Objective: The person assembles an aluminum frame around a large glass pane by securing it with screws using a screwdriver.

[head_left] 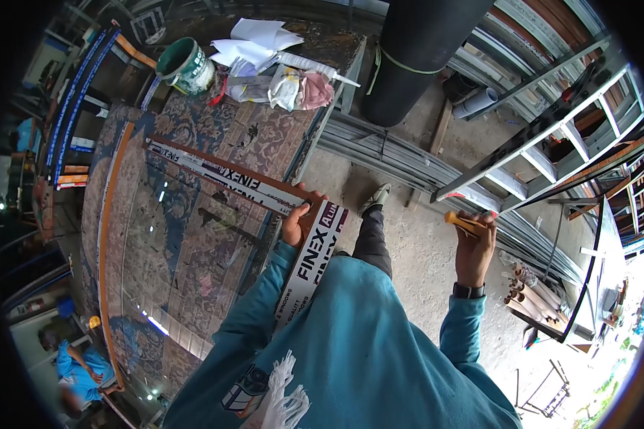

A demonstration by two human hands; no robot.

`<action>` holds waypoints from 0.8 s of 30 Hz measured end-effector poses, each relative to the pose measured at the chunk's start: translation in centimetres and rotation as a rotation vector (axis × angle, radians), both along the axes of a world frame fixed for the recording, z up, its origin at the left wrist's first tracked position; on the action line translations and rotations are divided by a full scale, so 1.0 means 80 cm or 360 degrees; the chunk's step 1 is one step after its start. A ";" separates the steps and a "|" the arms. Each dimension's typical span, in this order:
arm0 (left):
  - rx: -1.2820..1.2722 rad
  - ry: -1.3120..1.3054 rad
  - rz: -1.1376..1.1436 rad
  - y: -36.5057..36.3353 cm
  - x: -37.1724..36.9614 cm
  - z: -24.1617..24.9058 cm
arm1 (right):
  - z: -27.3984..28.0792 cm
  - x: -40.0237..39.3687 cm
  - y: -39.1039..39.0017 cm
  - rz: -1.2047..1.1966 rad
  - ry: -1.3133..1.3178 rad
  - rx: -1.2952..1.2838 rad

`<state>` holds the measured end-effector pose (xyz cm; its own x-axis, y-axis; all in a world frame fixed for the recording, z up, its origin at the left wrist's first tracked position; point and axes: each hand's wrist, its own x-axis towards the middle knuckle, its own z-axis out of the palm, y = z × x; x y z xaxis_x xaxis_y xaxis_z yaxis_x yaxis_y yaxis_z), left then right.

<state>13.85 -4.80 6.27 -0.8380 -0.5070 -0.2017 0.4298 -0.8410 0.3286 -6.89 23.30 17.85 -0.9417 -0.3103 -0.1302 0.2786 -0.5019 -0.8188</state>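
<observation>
Your left hand (292,227) grips the frame (318,247) at its corner near the centre of the picture, probably for steadying it, while your right hand (475,252), right of centre, holds the yellow tool (465,224) (its kind I cannot tell) well apart.

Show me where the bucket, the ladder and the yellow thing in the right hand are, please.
Bucket (198,75): head camera view, on its outer wall.
Ladder (539,164): head camera view, on one of its rungs.
Yellow tool (462,222): head camera view, on the part sticking out past the fingers.
</observation>
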 end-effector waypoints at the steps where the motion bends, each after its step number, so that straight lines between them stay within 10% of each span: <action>1: 0.0107 0.0003 0.0047 -0.001 0.001 -0.008 | 0.002 -0.007 -0.012 -0.0014 0.0082 -0.0119; 5: 0.0011 0.0021 -0.0023 -0.001 0.001 -0.004 | 0.000 0.008 -0.072 0.0454 0.0565 0.0934; 12: 0.0111 -0.0007 0.0107 0.000 -0.011 0.008 | -0.022 0.084 -0.184 0.1433 0.0447 0.0776; 24: -0.0020 -0.0051 0.0311 0.000 -0.018 0.030 | -0.035 0.093 -0.192 0.1501 0.0099 0.0668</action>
<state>12.41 -4.77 8.67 -0.7165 -0.6621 -0.2197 0.5736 -0.7384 0.3547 0.56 7.92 15.03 -0.3479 -0.8667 -0.3576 0.3616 0.2279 -0.9040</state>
